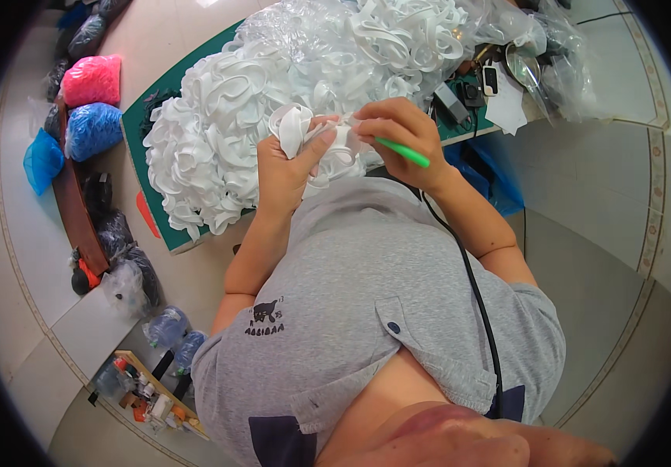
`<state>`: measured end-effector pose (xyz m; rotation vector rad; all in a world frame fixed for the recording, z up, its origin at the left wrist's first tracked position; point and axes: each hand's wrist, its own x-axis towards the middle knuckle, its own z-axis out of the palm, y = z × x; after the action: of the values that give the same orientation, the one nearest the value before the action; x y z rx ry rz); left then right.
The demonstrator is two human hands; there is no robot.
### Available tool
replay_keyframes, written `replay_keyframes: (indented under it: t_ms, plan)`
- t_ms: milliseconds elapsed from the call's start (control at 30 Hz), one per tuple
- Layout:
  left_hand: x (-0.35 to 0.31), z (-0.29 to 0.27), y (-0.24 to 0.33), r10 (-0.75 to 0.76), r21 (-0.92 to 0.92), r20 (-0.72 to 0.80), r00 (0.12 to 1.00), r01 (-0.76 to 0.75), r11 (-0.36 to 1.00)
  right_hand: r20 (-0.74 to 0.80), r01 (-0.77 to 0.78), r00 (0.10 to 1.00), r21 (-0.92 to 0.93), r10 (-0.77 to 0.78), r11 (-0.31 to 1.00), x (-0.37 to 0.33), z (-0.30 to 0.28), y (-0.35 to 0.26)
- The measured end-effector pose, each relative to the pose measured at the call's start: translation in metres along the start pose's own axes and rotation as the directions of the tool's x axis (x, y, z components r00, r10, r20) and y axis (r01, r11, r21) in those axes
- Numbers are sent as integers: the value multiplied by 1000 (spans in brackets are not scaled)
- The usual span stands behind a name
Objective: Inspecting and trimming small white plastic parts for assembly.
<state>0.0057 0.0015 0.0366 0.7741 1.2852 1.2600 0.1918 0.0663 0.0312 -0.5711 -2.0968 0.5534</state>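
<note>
A white looped strip of fabric [292, 128] is pinched between the thumb and fingers of my left hand [282, 177], its coils standing up beside the thumb. My right hand [413, 138] is closed round a slim tool with a bright green handle [404, 152]; the working end is hidden by the fingers. Both hands are close together above the table's near side, and the right fingertips are near the strip's edge. I cannot tell if they touch it. Just beyond them spreads a large heap of similar white strips [214, 128], curled and tangled.
The heap covers much of a green-topped table [137, 140]. At its right lie a grey box-shaped adapter [450, 103], a small white device [490, 80] and clear plastic bags [569, 70]. Pink [91, 80] and blue [94, 130] bags stand at the left. A black cable [471, 272] runs down my front.
</note>
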Motion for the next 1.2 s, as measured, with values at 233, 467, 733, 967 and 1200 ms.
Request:
replay_keyframes:
  t_ms: [233,467,733,967,1200]
  plan:
    - [4,-10,4,-105,-301,280,954,191,934,-82,-184,977,123,195,975,-1,3,5]
    - [3,-6,-5,-55,-418,320,946,193,888,266,-396,732,915,627,74,-19,-5,33]
    - [10,-3,-12,-143,-447,270,952,255,857,-111,88,989,-100,-99,991,2,-7,9]
    - [19,-34,-32,-150,-528,68,986,164,834,-640,-70,717,-459,-275,886,3,-50,21]
    - [28,-109,-64,-208,-762,-167,964,8,648,-913,-316,383,10,138,949,11,-102,71]
